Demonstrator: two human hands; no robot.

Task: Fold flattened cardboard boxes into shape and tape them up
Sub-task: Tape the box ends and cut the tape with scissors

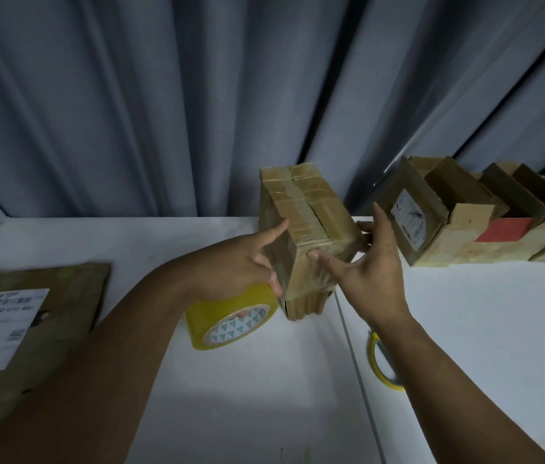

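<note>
Presently, the cardboard box [308, 216] stands tilted over the middle of the white table [197, 396], folded into shape, with clear tape running over its top and down its near face; whether its lower end touches the table cannot be told. The left hand [241, 262] grasps the yellow tape roll [231, 316], its lower fingers hooked through the core, the index finger extended against the box's left side; the roll sits just beside the box's lower left corner. The right hand [368, 262] is released, fingers straight and spread, the thumb pressed on the taped near face, the fingertips at the right side. A flattened box with a shipping label [30, 313] lies at the table's left edge; a row of folded boxes [465, 216] lines the far right; a second tape roll [381, 366] lies partly hidden beneath the right forearm; a grey curtain [164, 95] hangs behind.
</note>
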